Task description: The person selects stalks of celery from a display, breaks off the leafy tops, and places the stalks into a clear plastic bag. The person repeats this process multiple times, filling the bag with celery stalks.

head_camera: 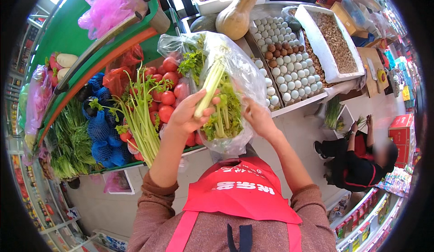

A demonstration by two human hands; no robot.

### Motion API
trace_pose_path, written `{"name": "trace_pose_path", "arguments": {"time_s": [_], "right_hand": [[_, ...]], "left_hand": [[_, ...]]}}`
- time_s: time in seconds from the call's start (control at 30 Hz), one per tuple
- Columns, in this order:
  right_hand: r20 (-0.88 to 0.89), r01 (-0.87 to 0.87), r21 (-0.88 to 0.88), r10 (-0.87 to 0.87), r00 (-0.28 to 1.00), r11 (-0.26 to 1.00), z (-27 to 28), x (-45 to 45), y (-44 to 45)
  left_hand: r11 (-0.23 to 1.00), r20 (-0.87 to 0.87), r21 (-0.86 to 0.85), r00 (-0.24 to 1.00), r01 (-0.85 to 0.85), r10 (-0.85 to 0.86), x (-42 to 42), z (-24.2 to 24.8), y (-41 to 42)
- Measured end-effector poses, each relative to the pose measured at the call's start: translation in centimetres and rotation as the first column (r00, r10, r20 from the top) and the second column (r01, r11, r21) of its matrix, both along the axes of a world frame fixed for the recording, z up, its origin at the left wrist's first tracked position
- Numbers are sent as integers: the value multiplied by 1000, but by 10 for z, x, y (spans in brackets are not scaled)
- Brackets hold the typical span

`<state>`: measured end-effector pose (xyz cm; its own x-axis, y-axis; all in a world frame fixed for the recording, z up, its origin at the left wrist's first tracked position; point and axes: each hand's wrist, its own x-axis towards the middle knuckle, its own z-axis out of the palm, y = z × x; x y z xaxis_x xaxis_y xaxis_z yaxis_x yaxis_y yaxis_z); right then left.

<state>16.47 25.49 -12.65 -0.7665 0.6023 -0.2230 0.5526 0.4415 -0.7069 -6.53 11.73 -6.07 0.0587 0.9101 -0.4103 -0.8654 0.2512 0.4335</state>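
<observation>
My left hand (190, 114) is closed around a pale celery bunch (211, 87), its cut end toward me and its far end over the bag's opening. With bent fingers, my right hand (259, 118) pinches the right side of a clear plastic bag (254, 72). More leafy celery (225, 118) is inside this bag, below the held bunch. Left of my left forearm, loose celery stalks (144, 123) lie across red tomatoes (166, 112). Some tomatoes are partly hidden by the bag and my arm.
Aubergines in blue netting (101, 130) and leafy greens (73, 137) fill the stand's left side. Egg trays (291, 69), a butternut squash (235, 15) and a foam box of nuts (359, 67) stand beyond. A person (359, 164) handles greens at the right.
</observation>
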Motion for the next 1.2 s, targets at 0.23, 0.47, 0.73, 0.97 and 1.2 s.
{"name": "trace_pose_path", "arguments": {"time_s": [0.23, 0.47, 0.73, 0.97, 1.2], "right_hand": [[-530, 70, -527, -392, 752, 847, -26, -71, 81], [-272, 241, -874, -835, 478, 423, -57, -63, 180], [-384, 324, -608, -625, 679, 725, -61, -68, 136], [-663, 384, 166, -185, 725, 908, -13, -92, -30], [-104, -213, 733, 417, 903, 646, -30, -118, -13]], "left_hand": [[999, -133, -8, 990, 39, -40, 19, 51, -54], [972, 244, 59, 947, -228, 207, -7, 97, -144], [877, 550, 330, 827, -349, 122, -6, 56, -148], [855, 784, 214, 605, -473, 139, 13, 12, -78], [911, 602, 238, 787, -338, 134, 13, 48, -69]]}}
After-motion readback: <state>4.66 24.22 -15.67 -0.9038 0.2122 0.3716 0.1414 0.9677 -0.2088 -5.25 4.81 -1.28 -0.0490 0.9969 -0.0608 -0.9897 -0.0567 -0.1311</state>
